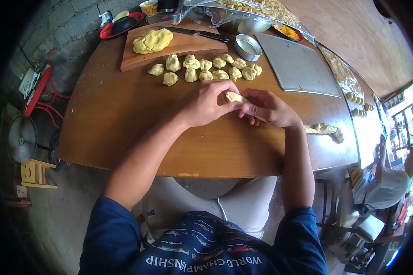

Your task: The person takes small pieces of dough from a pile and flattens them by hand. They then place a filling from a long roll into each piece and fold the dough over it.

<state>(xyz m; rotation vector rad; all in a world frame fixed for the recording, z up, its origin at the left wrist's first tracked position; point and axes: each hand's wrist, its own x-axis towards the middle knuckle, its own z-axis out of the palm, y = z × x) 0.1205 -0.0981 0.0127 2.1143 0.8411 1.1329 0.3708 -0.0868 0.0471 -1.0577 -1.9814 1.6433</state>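
Note:
Over the middle of the table, my left hand [209, 104] pinches the end of a pale yellow dough rope [235, 97] between thumb and fingers. My right hand [271, 109] grips the same rope just beside it, the thumbs close together. Past my right wrist, a thicker length of dough [321, 129] rests on the table; whether it joins the held part is hidden by my wrist. Several rough dough lumps [191, 74] sit in loose rows beyond my hands. Behind them a large dough mass [152, 41] lies on a wooden board [132, 56].
A black-handled knife [202, 34] lies across the board. To its right are a round metal tin [248, 47] and a grey metal sheet [296, 64]. A metal bowl [245, 25] stands at the back. Another person [383, 183] sits at the far right, near small dough balls [355, 98].

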